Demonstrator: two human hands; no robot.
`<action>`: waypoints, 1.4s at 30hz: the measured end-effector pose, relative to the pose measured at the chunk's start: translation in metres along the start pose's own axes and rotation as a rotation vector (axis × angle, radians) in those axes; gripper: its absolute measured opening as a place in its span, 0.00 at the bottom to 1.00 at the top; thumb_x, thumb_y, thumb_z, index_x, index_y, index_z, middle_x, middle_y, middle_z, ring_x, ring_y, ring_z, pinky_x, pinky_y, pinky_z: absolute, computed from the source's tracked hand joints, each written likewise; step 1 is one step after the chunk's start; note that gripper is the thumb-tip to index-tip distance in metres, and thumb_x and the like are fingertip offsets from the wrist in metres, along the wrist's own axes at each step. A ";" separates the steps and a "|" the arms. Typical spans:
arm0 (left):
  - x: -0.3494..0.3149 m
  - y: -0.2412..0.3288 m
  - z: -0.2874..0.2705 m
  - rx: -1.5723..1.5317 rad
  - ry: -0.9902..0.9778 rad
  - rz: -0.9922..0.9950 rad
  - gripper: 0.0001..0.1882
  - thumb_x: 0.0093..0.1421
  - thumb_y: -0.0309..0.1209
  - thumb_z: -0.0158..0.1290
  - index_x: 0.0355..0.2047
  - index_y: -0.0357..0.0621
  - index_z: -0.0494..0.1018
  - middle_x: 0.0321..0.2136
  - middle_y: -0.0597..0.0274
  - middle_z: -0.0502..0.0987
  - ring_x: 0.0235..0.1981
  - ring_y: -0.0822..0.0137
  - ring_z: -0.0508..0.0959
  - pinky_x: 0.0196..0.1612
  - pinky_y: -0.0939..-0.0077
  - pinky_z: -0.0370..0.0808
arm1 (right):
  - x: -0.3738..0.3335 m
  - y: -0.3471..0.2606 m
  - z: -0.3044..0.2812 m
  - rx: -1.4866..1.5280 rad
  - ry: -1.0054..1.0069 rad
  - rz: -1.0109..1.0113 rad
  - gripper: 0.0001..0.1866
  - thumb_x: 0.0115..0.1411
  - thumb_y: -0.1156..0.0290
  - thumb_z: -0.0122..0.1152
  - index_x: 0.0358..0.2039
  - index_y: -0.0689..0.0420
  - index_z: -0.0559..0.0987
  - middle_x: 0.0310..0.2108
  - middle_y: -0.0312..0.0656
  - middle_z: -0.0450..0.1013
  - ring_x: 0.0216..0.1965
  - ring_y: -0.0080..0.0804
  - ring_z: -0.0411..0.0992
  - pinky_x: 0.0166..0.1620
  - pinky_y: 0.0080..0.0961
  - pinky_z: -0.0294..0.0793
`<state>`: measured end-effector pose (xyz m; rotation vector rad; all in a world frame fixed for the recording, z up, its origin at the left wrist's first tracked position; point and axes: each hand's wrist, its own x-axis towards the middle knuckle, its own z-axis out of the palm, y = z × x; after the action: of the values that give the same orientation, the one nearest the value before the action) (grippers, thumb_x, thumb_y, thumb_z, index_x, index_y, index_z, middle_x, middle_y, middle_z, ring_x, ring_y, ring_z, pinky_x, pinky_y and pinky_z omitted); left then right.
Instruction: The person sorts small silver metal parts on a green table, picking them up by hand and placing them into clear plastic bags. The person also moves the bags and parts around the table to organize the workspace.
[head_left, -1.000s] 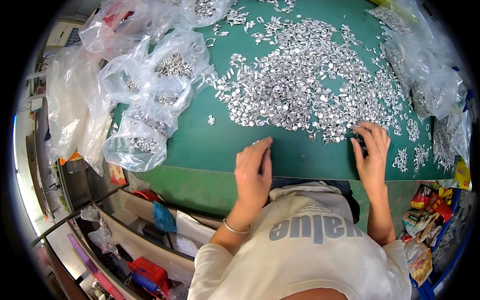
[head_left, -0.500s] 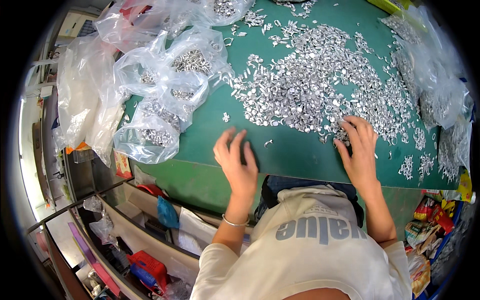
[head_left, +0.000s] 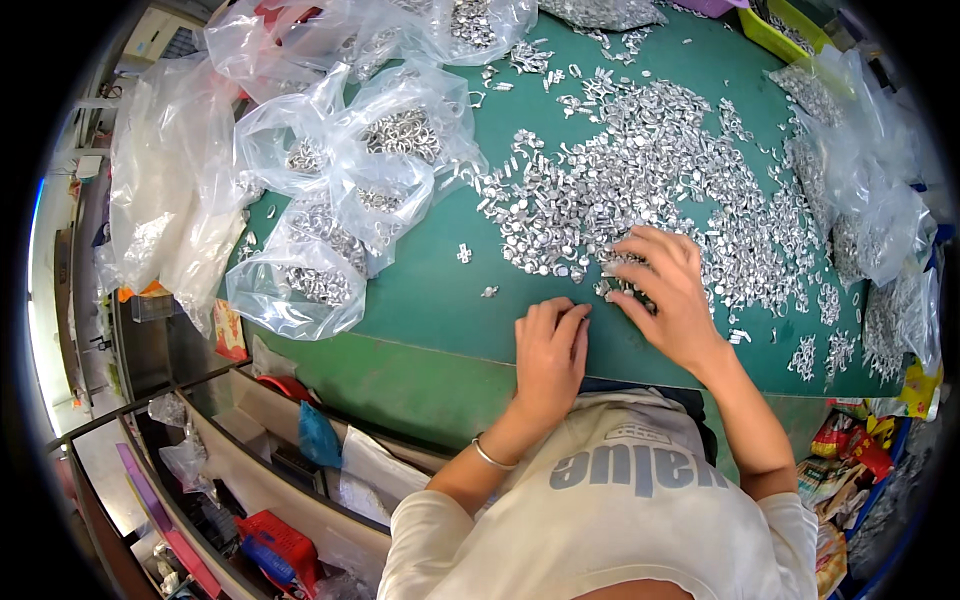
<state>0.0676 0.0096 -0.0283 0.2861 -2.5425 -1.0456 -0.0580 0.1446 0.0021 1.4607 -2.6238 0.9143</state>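
A wide heap of small silver metal pieces (head_left: 560,220), some ring-like and some round, is spread over a green tabletop (head_left: 430,310). My right hand (head_left: 668,300) reaches over the heap's near edge, fingers curved and apart, with the tips touching loose pieces. Close beside it, at the table's front, my left hand (head_left: 550,355) has its fingers drawn together. Whatever is between those fingertips is too small or hidden to make out. To the left of the hands lie a single small metal piece (head_left: 489,292) and a little cross-shaped cluster (head_left: 463,253).
Clear plastic bags (head_left: 385,185) filled with metal rings stand at the left. More filled bags (head_left: 865,220) line the right side. A yellow-green bin (head_left: 785,35) sits at the far right corner. Below the table's left are open drawers with a red basket (head_left: 280,550).
My left hand has moved right, toward the other hand, and its spread fingers have closed. My right hand has shifted left along the heap. A small piece shows where the left fingers were.
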 end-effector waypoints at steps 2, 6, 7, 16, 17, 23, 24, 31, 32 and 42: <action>0.003 0.003 0.001 -0.028 -0.020 -0.007 0.13 0.50 0.18 0.57 0.37 0.40 0.74 0.34 0.59 0.71 0.35 0.60 0.71 0.37 0.69 0.64 | 0.024 -0.003 0.011 0.003 0.140 0.082 0.11 0.48 0.71 0.66 0.33 0.57 0.78 0.38 0.38 0.70 0.47 0.38 0.66 0.50 0.39 0.59; 0.001 0.000 0.000 -0.038 -0.012 -0.008 0.13 0.49 0.17 0.57 0.37 0.40 0.74 0.34 0.59 0.71 0.35 0.60 0.71 0.38 0.68 0.63 | 0.058 -0.004 0.041 -0.184 0.178 0.094 0.07 0.49 0.73 0.63 0.29 0.57 0.76 0.33 0.39 0.68 0.40 0.37 0.65 0.47 0.38 0.60; 0.001 -0.002 0.000 -0.030 0.007 -0.016 0.13 0.49 0.17 0.58 0.37 0.40 0.74 0.34 0.59 0.72 0.35 0.60 0.71 0.38 0.68 0.63 | 0.062 -0.005 0.043 -0.241 0.167 0.087 0.05 0.49 0.73 0.63 0.28 0.57 0.76 0.32 0.39 0.67 0.39 0.37 0.64 0.47 0.38 0.60; -0.001 -0.012 -0.010 0.046 0.074 -0.081 0.14 0.49 0.18 0.58 0.38 0.42 0.75 0.35 0.60 0.72 0.36 0.61 0.71 0.39 0.69 0.62 | 0.058 0.001 0.016 -0.194 0.111 0.130 0.10 0.51 0.75 0.61 0.36 0.59 0.75 0.39 0.41 0.70 0.46 0.39 0.65 0.49 0.41 0.58; 0.000 -0.011 -0.010 0.052 0.072 -0.082 0.14 0.49 0.19 0.58 0.38 0.42 0.75 0.35 0.60 0.72 0.37 0.60 0.71 0.39 0.69 0.62 | 0.068 0.000 0.017 -0.148 0.146 0.076 0.13 0.52 0.74 0.61 0.39 0.59 0.74 0.42 0.41 0.69 0.48 0.40 0.65 0.50 0.42 0.58; 0.019 -0.012 -0.027 0.066 0.093 -0.049 0.15 0.50 0.20 0.59 0.40 0.43 0.75 0.35 0.60 0.72 0.37 0.59 0.70 0.40 0.68 0.62 | 0.059 0.000 0.033 -0.122 -0.117 -0.055 0.20 0.54 0.70 0.61 0.48 0.57 0.72 0.55 0.41 0.64 0.62 0.42 0.57 0.60 0.48 0.54; 0.028 -0.014 -0.034 0.086 0.115 -0.027 0.15 0.50 0.21 0.59 0.40 0.43 0.75 0.35 0.60 0.72 0.37 0.59 0.70 0.40 0.68 0.61 | 0.052 -0.001 0.028 -0.127 -0.141 -0.048 0.20 0.54 0.71 0.62 0.48 0.57 0.73 0.55 0.41 0.64 0.62 0.41 0.56 0.60 0.48 0.54; 0.093 -0.042 -0.025 0.315 -0.025 0.120 0.13 0.49 0.22 0.59 0.37 0.42 0.75 0.35 0.62 0.72 0.38 0.60 0.71 0.41 0.65 0.61 | 0.033 -0.002 -0.004 -0.004 -0.161 0.011 0.16 0.52 0.74 0.63 0.43 0.57 0.75 0.54 0.41 0.66 0.62 0.41 0.58 0.59 0.43 0.56; 0.094 -0.044 -0.024 0.302 -0.032 0.125 0.13 0.49 0.22 0.59 0.37 0.41 0.75 0.35 0.62 0.72 0.38 0.60 0.71 0.41 0.65 0.62 | 0.030 0.001 -0.006 0.047 -0.126 0.032 0.16 0.51 0.74 0.63 0.42 0.57 0.76 0.53 0.41 0.66 0.61 0.41 0.59 0.58 0.42 0.57; 0.097 -0.045 -0.030 0.195 -0.064 0.055 0.09 0.47 0.20 0.59 0.31 0.37 0.75 0.33 0.57 0.72 0.37 0.55 0.71 0.39 0.64 0.66 | 0.069 0.001 0.019 0.030 0.154 0.029 0.13 0.48 0.76 0.64 0.37 0.58 0.77 0.40 0.39 0.70 0.45 0.38 0.66 0.48 0.35 0.61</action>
<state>-0.0059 -0.0729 -0.0152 0.2360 -2.6979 -0.7997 -0.0927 0.0821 0.0047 1.3045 -2.5378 1.0283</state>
